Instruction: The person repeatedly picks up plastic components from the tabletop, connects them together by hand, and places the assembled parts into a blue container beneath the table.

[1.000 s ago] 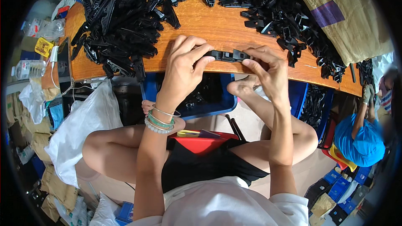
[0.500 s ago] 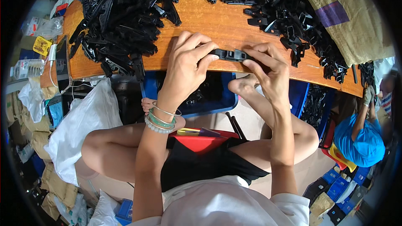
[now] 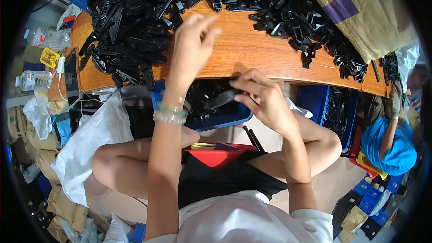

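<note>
My left hand [image 3: 192, 42] is raised over the wooden table beside the left heap of black plastic parts [image 3: 130, 31]. Its fingers are stretched and apart, a little blurred, with nothing seen in them. My right hand [image 3: 263, 99] hovers at the table's front edge, above the right side of a blue bin [image 3: 220, 124]. A gap shows between its thumb and fingers. Just off these fingertips a long black plastic part [image 3: 220, 99], smeared by motion, hangs over the bin; it looks released. More black parts lie inside the bin.
Another heap of black parts [image 3: 292, 13] spreads across the table's back and right, beside a tan woven sack [image 3: 360, 18]. A second blue bin [image 3: 320, 103] stands right of my knees. At far right sits a person in blue [image 3: 389, 146]. White plastic bags [image 3: 96, 139] lie at left.
My hands, earlier together on a black plastic part above the table, have parted. The left went up toward the heap; the right came down with the part, which now hangs over the bin.
</note>
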The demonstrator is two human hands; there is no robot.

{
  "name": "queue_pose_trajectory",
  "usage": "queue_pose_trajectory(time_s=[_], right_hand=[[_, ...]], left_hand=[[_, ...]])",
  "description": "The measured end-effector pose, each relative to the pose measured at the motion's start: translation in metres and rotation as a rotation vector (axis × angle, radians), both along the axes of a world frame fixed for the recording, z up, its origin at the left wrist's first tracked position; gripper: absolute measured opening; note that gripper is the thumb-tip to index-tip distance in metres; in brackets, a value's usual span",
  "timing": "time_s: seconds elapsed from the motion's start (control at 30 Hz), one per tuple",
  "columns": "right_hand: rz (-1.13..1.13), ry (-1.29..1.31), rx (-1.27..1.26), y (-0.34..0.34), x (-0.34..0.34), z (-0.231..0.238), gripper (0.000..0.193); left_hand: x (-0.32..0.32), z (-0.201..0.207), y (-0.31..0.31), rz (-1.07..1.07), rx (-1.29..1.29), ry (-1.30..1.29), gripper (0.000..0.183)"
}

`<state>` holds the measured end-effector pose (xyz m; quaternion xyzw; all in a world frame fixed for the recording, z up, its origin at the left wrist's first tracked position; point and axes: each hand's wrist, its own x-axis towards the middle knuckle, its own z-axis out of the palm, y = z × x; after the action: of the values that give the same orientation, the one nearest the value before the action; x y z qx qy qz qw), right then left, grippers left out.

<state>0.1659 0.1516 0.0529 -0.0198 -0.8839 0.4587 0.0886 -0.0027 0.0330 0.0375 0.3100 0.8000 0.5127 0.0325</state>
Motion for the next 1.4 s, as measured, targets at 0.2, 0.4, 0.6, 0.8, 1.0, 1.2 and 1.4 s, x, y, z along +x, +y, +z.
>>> queue_pose_trajectory(time_s=[0.2,0.4,0.6,0.8,1.0,1.2,1.4], right_hand=[[-0.55,0.362,0.565,0.045,-0.049,-0.01,0.027],[-0.428,0.222,0.742,0.066,-0.059,-0.023,0.037],[-0.422,0.251,0.68,0.052,-0.043,-0.02,0.043],[-0.604,0.311,0.634,0.056,-0.043,-0.026,0.03],[-0.582,0.31,0.575,0.063,-0.042,-0.028,0.026],[-0.536,0.173,0.432,0.047,-0.031,-0.017,0.029],[-0.432,0.177,-0.001,0.031,-0.021,-0.023,0.021]], left_hand=[[-0.049,-0.012,0.045,0.145,-0.391,0.712,0.042],[-0.05,-0.003,0.047,0.058,-0.416,0.873,0.037],[-0.018,-0.002,0.028,0.013,-0.314,0.766,0.031],[0.045,-0.011,-0.008,0.063,0.361,0.011,0.026],[0.055,-0.012,-0.023,-0.107,0.102,0.01,0.021],[0.04,-0.015,-0.022,-0.117,0.055,0.174,0.022],[0.041,-0.015,-0.02,-0.122,0.025,0.198,0.021]])
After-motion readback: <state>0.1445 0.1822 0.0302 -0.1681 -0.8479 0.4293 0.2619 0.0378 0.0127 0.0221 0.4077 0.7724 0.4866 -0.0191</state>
